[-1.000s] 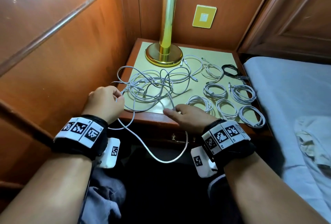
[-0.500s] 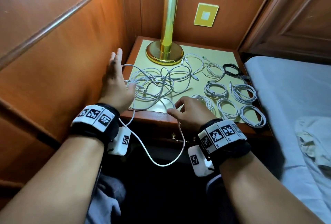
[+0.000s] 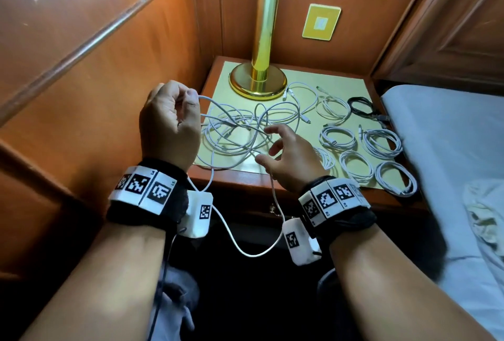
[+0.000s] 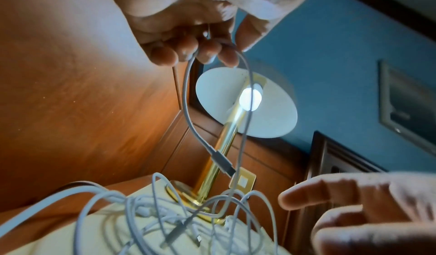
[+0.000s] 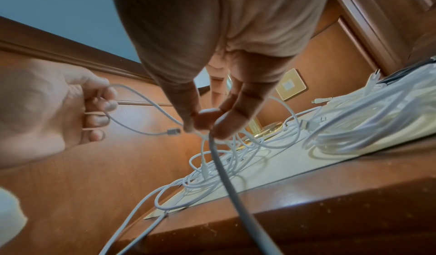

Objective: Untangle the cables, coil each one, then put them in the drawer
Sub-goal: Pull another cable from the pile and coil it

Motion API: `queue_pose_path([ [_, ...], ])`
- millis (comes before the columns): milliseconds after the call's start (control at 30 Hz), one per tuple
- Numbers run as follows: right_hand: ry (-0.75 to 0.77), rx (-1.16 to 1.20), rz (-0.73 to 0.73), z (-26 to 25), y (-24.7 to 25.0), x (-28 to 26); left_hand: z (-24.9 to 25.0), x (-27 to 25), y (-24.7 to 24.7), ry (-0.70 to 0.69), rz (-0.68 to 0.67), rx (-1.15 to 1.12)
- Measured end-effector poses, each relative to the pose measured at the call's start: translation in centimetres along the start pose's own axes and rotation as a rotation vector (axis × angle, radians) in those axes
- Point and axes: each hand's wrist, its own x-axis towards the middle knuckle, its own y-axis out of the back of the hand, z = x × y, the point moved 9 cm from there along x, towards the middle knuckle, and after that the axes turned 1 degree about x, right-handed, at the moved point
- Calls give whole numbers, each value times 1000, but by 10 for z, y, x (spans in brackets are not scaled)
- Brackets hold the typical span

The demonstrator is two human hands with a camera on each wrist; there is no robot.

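Note:
A tangle of white cables (image 3: 237,133) lies on the left of the nightstand top (image 3: 308,78). My left hand (image 3: 188,97) is raised beside the wall, and its curled fingers hold a loop of one white cable (image 4: 188,98). That cable's connector (image 4: 223,164) dangles free below the fingers. My right hand (image 3: 266,147) hovers over the front of the tangle. In the right wrist view its thumb and fingers (image 5: 205,125) pinch the white cable (image 5: 221,167). A slack length of this cable (image 3: 245,252) hangs below the front edge.
Several coiled white cables (image 3: 354,167) and one black coil (image 3: 360,106) lie on the right of the nightstand. A brass lamp (image 3: 257,81) stands at the back. The shut drawer's knob (image 3: 272,208) is below the front edge. A wood wall panel is at the left, a bed (image 3: 441,149) at the right.
My left hand, flat and open by the wall half a second ago, now grips a cable loop and holds it raised. My right hand has lifted slightly off the front edge.

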Motion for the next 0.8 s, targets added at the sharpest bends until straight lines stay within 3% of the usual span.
queue_pose_path([
  [233, 68, 21, 42, -9, -6, 2, 27, 1, 29, -133, 151, -134],
  [433, 48, 40, 52, -7, -7, 7, 40, 6, 39, -127, 141, -174],
  [500, 30, 48, 35, -4, -10, 9, 33, 6, 26, -86, 18, -114],
  [667, -5, 82, -4, 3, -22, 15, -20, -21, -39, 76, -572, 348],
  [733, -23, 109, -2, 4, -23, 17, -32, -31, -48, 123, -654, 413],
  [800, -40, 158, -1, 4, -24, 19, -36, -30, -48, 159, -652, 408],
])
